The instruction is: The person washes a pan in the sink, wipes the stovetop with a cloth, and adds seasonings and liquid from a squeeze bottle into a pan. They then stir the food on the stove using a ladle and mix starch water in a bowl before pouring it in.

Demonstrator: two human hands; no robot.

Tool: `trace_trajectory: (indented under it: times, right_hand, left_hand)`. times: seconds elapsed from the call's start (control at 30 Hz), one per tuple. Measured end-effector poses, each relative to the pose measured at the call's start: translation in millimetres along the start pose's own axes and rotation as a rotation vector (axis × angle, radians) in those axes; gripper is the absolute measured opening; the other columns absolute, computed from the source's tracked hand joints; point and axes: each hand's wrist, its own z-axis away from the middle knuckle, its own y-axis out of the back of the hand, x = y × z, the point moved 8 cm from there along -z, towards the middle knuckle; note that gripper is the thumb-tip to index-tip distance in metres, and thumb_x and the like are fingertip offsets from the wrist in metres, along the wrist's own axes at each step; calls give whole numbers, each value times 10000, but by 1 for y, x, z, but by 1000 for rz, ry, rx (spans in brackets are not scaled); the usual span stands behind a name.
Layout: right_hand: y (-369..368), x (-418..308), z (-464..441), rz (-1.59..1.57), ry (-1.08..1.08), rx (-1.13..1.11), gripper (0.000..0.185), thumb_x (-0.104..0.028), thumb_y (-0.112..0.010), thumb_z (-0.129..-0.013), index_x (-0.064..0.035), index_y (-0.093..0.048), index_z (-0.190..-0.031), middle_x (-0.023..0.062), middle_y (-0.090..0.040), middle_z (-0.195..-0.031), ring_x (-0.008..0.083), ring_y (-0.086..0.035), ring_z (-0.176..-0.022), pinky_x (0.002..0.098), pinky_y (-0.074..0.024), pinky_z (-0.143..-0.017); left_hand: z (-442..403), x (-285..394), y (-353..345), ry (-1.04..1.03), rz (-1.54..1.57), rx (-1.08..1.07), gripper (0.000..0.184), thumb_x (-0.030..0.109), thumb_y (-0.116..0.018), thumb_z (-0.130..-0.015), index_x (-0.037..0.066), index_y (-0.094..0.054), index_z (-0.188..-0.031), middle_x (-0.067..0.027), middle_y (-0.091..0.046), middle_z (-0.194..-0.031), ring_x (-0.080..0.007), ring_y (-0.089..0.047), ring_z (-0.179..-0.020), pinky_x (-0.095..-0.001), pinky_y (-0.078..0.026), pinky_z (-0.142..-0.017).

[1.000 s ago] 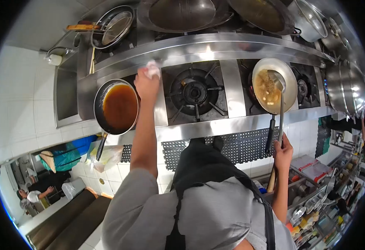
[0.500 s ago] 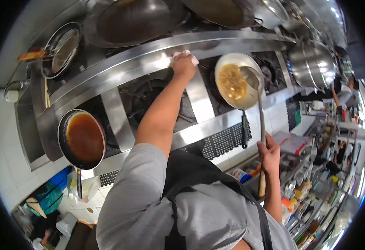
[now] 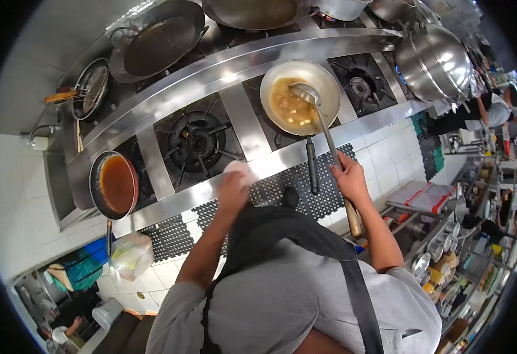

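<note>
The kitchen contained one steel stove [image 3: 244, 127] above a white tiled floor [image 3: 382, 147], with black perforated mats [image 3: 170, 237] along the stove front. Places were referenced to the central burner [image 3: 199, 143]. Two woks [image 3: 161, 50] stood behind it. One dark pan [image 3: 98, 192] of red-brown sauce stood to its left. One pale pan [image 3: 327, 88], containing brown liquid with pieces, stood to its right; one further burner [image 3: 360, 88] lay beyond. The right hand [image 3: 350, 175], to the right of the central burner and nearer the person, gripped one ladle [image 3: 329, 140] by its handle, its bowl inside the pale pan. The left hand [image 3: 231, 192], in front of the central burner and slightly right, was closed around one whitish cloth [image 3: 241, 171]; blur concealed its fingers.
</note>
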Motion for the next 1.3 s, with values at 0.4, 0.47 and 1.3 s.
trace_trajectory:
  times: [0.4,0.47,1.3]
  right_hand:
    - [22,5,-9,16,162,-163,445,-206,-673,-858,-20,-670,-1262,307,-692,-1032,449,-691,-1006,465,-539,-887]
    - [28,10,4,31,214,-45,463,-210,-672,-859,-10,-663,-1276,305,-696,-1058,450,-682,-1042,457,-540,-910]
    - [-15,34,-22,-603,-178,-301,133,-138,-652,-939,-6,-661,-933,2,-567,-655,114,-525,-460,280,-443,-453]
  left_hand:
    - [28,-58,129,434,-541,412,538,196,-790,-842,81,-604,-1333,-175,-678,-1162,-349,-653,-1094,-434,-515,-995]
    - [20,-69,72,228,-114,367,527,195,-788,-863,101,-598,-1346,-139,-691,-1154,-288,-671,-1060,-403,-534,-960]
    - [-35,103,-65,510,832,-548,434,450,-623,-1021,33,-587,-1132,-28,-640,-883,-94,-573,-619,-254,-498,-579]
